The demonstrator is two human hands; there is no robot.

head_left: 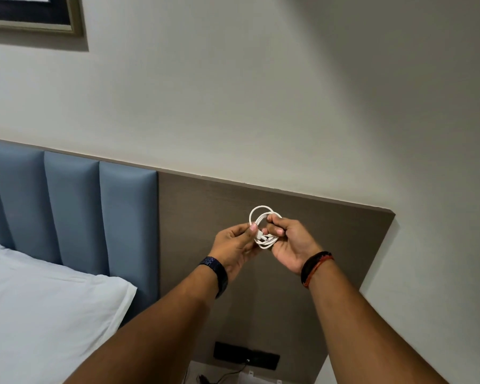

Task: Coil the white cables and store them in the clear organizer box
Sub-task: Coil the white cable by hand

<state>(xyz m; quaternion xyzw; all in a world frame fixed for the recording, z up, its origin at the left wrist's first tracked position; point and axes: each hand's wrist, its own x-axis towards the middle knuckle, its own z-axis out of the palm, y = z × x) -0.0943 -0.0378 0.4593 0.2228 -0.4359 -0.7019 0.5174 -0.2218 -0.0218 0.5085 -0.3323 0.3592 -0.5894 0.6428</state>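
We pinch the light, springy white cable coil [263, 228] between left hand [234, 245] and right hand [291, 243]; we judge gripping across all loops best

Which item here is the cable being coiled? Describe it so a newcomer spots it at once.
Find the brown wood panel right of the blue padded headboard. In front of it, both hands meet: left hand, right hand. The white cable is the small bundle of loops pinched between them, the only white thing held in the air.
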